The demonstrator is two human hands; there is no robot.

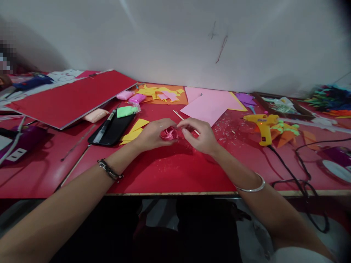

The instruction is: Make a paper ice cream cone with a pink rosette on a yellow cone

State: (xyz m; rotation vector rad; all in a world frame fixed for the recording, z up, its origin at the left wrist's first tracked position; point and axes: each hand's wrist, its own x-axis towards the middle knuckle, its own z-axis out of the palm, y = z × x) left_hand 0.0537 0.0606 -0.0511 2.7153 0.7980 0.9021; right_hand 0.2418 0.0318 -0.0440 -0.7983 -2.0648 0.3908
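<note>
A small pink rolled paper flower [169,133] sits between my two hands above the red table [170,171]. My left hand [152,134] is curled around its left side and grips it. My right hand [199,136] pinches the flower's right edge with thumb and fingers closed. A thin wooden stick [179,116] lies on the table just behind my right hand, partly hidden by it. A dark beaded bracelet is on my left wrist and a silver bangle on my right.
A yellow glue gun [262,126] with a black cord lies to the right. Pink paper sheets [210,104] and yellow and orange scraps [157,93] lie behind. A black phone [113,130], a pen, clay blocks and a red board [74,95] are on the left.
</note>
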